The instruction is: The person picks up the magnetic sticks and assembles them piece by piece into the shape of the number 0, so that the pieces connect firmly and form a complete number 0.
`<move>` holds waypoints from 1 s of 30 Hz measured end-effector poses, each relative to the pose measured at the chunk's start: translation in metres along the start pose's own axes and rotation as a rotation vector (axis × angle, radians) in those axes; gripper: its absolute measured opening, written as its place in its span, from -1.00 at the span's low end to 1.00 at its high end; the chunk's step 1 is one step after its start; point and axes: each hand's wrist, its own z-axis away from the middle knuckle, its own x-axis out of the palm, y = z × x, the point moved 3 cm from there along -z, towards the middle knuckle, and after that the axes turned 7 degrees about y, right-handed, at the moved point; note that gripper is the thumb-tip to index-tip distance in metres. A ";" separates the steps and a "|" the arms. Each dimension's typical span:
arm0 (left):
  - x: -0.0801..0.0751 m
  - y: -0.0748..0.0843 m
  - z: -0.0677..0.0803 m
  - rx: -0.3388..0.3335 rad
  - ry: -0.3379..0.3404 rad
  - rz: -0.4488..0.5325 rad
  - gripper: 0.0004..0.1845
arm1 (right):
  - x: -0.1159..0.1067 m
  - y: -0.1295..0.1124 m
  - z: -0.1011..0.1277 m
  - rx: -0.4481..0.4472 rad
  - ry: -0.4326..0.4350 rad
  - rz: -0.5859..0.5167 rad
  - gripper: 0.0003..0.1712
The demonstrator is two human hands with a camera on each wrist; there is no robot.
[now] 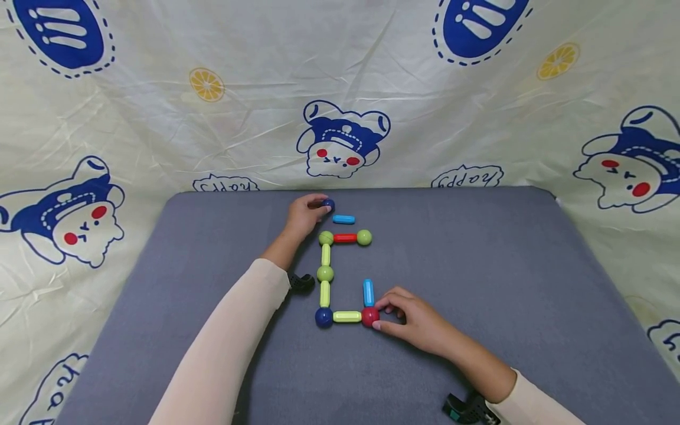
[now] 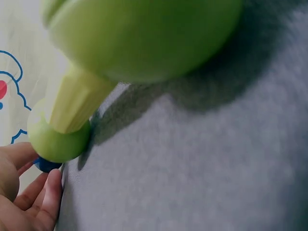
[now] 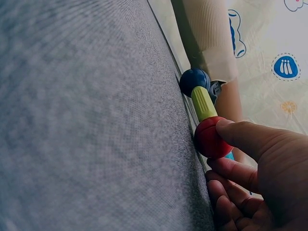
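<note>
At the far side of the table, my left hand (image 1: 304, 217) holds a dark blue ball (image 1: 329, 205) between thumb and fingers. Just in front of that ball lies a loose light-blue rod (image 1: 343, 219). My right hand (image 1: 422, 321) pinches a red ball (image 3: 210, 138) between thumb and index finger. A yellow-green rod (image 1: 347, 317) joins the red ball to another dark blue ball (image 1: 324, 317), and a second light-blue rod (image 1: 368, 293) points away from it. Up the left side, green balls (image 1: 325, 274) and yellow-green rods form a line. A red rod (image 1: 345, 238) tops it, ending in a green ball (image 1: 364, 238).
Grey cloth covers the table (image 1: 478, 254), and its far edge meets a white printed sheet (image 1: 404, 153). Black straps with cameras are on both wrists, the right one (image 1: 470, 408) close to the table's near side.
</note>
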 end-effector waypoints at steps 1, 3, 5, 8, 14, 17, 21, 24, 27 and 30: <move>-0.001 0.000 0.001 -0.001 -0.003 0.004 -0.65 | 0.000 0.000 0.000 -0.001 0.000 0.003 -0.71; -0.004 -0.001 0.003 -0.001 -0.007 0.012 -0.65 | 0.000 0.000 0.000 -0.003 0.001 0.006 -0.71; -0.007 0.000 0.006 0.000 -0.008 0.022 -0.65 | 0.000 0.000 0.000 -0.005 0.001 0.011 -0.71; -0.011 0.002 0.010 0.004 -0.009 0.031 -0.65 | 0.000 -0.001 0.000 -0.007 0.001 0.012 -0.70; -0.017 0.006 0.021 0.015 -0.025 0.039 -0.63 | 0.000 -0.002 0.000 -0.010 0.004 0.015 -0.70; -0.018 0.006 0.028 0.023 -0.027 0.052 -0.63 | 0.000 -0.002 0.000 -0.007 0.002 0.015 -0.70; -0.019 0.008 0.037 0.046 -0.034 0.054 -0.63 | 0.001 -0.002 0.001 0.000 -0.001 0.013 -0.69; -0.019 0.010 0.043 0.067 -0.042 0.039 -0.63 | 0.001 -0.001 0.001 0.001 0.002 0.013 -0.69; -0.019 0.012 0.048 0.080 -0.048 0.031 -0.63 | 0.001 -0.001 0.000 0.003 0.003 0.011 -0.69; -0.016 0.017 0.053 0.090 -0.056 0.038 -0.64 | 0.000 -0.001 0.001 0.004 0.000 0.005 -0.69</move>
